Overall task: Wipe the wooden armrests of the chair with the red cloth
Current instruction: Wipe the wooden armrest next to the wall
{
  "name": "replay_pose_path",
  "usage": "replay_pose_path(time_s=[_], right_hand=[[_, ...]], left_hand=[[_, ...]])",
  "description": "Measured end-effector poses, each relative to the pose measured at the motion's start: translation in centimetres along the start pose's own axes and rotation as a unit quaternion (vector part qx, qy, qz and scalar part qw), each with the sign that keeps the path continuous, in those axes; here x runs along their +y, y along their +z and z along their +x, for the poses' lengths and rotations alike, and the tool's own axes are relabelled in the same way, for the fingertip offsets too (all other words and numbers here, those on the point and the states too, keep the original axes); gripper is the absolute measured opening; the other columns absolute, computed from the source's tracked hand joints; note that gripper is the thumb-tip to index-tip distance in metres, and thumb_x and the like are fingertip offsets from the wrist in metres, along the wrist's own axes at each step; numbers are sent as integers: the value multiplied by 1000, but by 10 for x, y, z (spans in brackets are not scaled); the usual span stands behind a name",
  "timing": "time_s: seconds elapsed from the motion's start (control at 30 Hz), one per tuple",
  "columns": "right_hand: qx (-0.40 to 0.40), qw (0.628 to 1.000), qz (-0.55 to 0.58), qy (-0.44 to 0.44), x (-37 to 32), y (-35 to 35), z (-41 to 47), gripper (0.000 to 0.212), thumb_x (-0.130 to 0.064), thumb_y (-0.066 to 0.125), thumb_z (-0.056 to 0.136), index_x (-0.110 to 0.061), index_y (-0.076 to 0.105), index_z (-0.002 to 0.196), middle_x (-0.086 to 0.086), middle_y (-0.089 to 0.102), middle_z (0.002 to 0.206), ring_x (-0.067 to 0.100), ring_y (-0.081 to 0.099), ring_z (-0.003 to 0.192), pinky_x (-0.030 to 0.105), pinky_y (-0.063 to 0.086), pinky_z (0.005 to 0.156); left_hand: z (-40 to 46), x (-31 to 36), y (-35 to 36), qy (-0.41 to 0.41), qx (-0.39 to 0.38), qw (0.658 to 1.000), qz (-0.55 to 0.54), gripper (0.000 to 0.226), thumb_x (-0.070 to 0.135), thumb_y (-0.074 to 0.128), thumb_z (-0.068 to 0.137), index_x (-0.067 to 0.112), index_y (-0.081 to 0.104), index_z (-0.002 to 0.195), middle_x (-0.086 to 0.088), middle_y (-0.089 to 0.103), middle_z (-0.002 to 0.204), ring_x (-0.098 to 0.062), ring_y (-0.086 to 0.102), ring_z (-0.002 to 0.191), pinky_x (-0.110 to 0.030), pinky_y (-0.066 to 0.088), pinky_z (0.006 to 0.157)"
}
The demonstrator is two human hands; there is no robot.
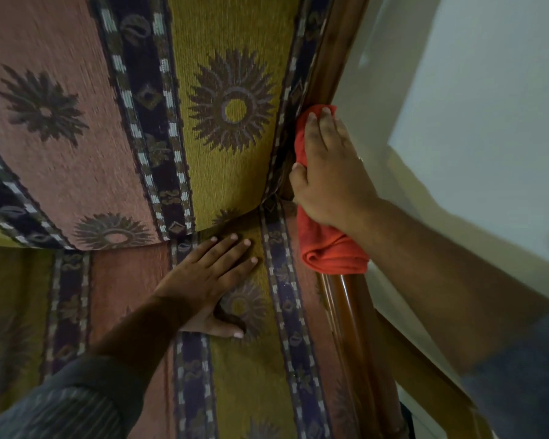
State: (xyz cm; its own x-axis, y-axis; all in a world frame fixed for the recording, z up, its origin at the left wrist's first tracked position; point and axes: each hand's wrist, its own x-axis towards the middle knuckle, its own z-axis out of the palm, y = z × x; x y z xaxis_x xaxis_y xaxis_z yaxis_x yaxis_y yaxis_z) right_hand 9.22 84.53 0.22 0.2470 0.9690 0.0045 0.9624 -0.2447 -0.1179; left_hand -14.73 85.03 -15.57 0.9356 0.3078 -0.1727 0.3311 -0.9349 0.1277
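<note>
My right hand (pixel 327 175) presses the red cloth (pixel 327 245) flat onto the wooden armrest (pixel 358 312) at the seat's right edge; its rail runs lengthwise toward me. My left hand (pixel 210 280), spread empty, braces on the seat cushion (pixel 251 375).

Dim, warm light — brighter on the wall (pixel 488 90) at right; edges bow and smear, lower-left sleeve (pixel 61 403) blurred.

No readable text, label, brand or number shows anywhere.
</note>
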Motion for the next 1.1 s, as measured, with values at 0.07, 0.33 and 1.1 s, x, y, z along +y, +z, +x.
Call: replay_pose_path(time_s=[0.07,0.33,1.1], right_hand=[[-2,1000,11,-1,0,0,-2,71,-33,39,99,-4,7,156,20,7,166,34,4,154,39,5,124],[-31,999,17,-12,3,0,-59,72,-31,39,100,-6,3,157,17,0,167,34,-2,154,41,5,122],[-35,998,14,-44,5,1,-83,65,-30,32,106,-9,-2,157,12,-10,168,27,-11,154,44,3,126]], left_hand=[[1,0,0,-1,-5,1000,4,123,101,28,68,15,27,156,-16,24,163,-37,23,149,-51,8,120],[0,1,-4,2,-5,1000,5,123,100,30,68,14,25,157,-16,22,163,-38,21,150,-52,10,120],[-2,5,-1,13,4,999,53,122,98,21,71,12,18,158,-19,14,164,-39,15,152,-58,17,121]])
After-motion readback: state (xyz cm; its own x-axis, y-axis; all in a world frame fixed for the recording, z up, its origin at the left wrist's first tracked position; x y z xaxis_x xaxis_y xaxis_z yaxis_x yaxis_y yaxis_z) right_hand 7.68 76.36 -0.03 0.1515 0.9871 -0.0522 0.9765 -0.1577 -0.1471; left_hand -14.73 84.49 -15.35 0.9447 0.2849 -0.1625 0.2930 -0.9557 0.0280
